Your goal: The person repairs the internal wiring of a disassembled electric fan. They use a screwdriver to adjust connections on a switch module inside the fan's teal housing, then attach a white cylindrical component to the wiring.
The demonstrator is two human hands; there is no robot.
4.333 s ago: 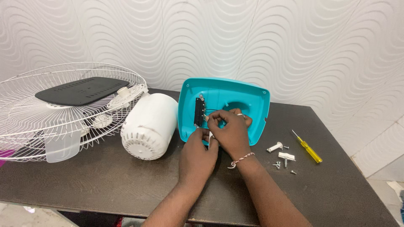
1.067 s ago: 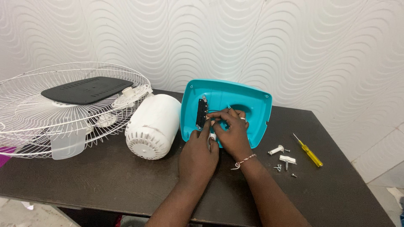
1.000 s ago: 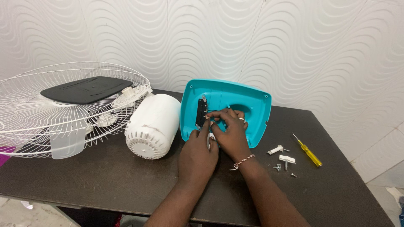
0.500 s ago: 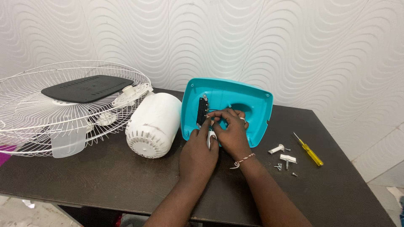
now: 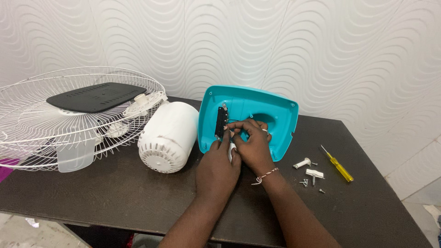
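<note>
A teal plastic fan housing stands tilted on the dark table, its hollow side facing me. A black switch block is mounted inside it at the left, with thin wires running from it. My left hand rests at the housing's lower edge, fingers up against the switch block and a small white part. My right hand is inside the housing, fingertips pinched on the thin wires beside the block. A thread bracelet sits on my right wrist.
A white motor casing lies on its side just left of the housing. A white wire fan guard with a black panel on it lies at the far left. Small white clips and screws and a yellow screwdriver lie at the right.
Both hands stay at the switch block inside the housing; the fingers shift only slightly. The camera view has drifted a little.
</note>
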